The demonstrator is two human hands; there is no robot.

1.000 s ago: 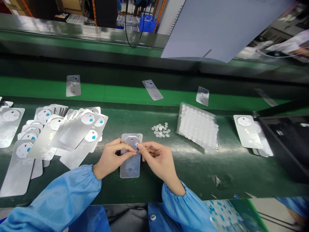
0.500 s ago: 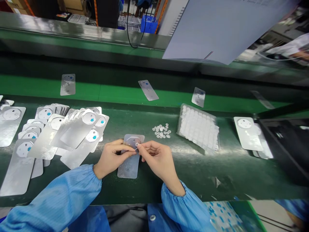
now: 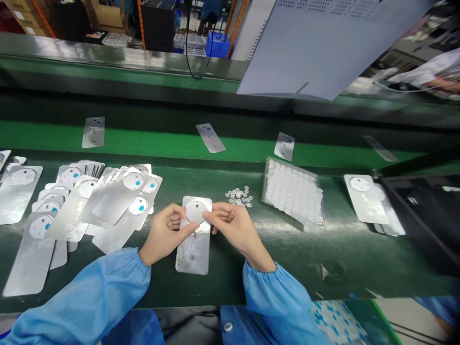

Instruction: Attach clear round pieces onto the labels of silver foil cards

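In front of me is a silver phone back panel (image 3: 194,244) with a large round camera area at its upper end. My left hand (image 3: 168,232) grips its left edge, thumb lying across the face just below the round area. On the other side my right hand (image 3: 232,227) pinches the right edge, with the thumb tip on the rim of the circle. Whatever lies under that thumb is hidden. Several small clear rings (image 3: 239,195) lie loose beyond my right hand.
Overlapping stacks of similar panels (image 3: 118,201) cover the left of the green bench. A clear tray (image 3: 293,191) of white pieces stands right of the rings. More panels (image 3: 366,199) lie far right, and a few sit on the green belt (image 3: 154,143) behind. A paper sheet (image 3: 294,52) hangs above.
The hands have moved slightly apart, from a fingertip pinch over the camera area to the panel's two edges. The panel now looks brighter and tipped up toward me.
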